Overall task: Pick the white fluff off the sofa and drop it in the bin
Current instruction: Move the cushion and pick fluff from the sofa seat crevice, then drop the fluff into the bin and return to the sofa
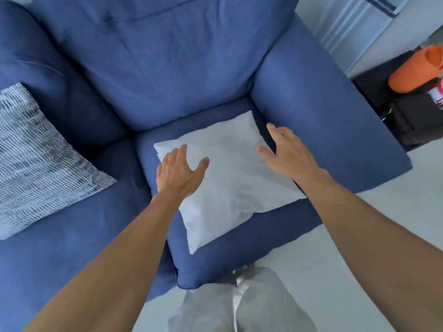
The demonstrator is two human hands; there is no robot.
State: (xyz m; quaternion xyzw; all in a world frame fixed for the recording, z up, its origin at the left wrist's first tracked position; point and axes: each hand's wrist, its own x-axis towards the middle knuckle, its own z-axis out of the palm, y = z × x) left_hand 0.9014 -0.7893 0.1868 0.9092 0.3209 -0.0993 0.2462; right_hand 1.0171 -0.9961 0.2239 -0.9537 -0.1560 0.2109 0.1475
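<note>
Both my hands are spread wide and hold nothing. My left hand hovers palm down over the left corner of the white cushion, fingers straight and thumb splayed toward the middle. My right hand is over the cushion's right edge, just beside the armrest, fingers fanned. I cannot tell whether either palm touches the fabric.

Nearest me are my grey trousers, over the pale floor. Next comes the blue sofa, with its seat cushion right in front of me. The white cushion lies flat on that seat, turned like a diamond. One corner points at me, and the opposite one points into the angle between backrest and armrest. It looks roughly square, so I see no clear long axis. Any loose white fluff is too small for me to make out on the blue fabric.

A striped grey-and-white cushion leans on the seat to my left. Far right, beyond the armrest, an orange roll lies on something black, and beside it is a red-and-white container whose print is too blurred to read.
</note>
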